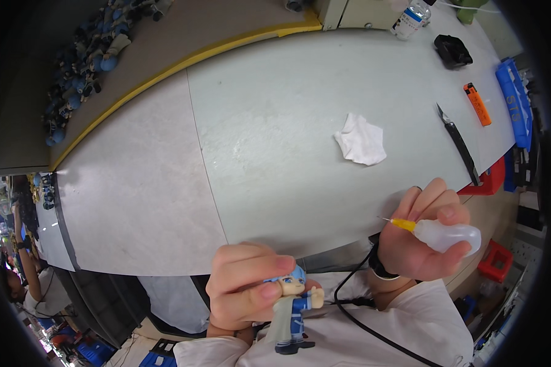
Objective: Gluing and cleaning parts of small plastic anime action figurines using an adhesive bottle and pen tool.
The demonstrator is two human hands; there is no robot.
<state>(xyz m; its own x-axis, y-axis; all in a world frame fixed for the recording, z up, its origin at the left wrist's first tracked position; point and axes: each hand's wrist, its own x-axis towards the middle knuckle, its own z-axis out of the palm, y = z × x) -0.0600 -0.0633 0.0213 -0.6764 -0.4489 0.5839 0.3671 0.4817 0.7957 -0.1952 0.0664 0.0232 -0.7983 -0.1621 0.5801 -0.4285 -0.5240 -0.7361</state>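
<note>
Left hand (242,284) at six o'clock, thumb and fingers pinching the figure (297,312) by its head, probably so front and arms stay uncovered. Right hand (404,251) near four o'clock, half-curled round the bottle (438,233), yellow nozzle (403,224) toward nine o'clock; a grip that would seem to suit squeezing. Tissue (361,140) at two o'clock, presumably for easy reach.
</note>
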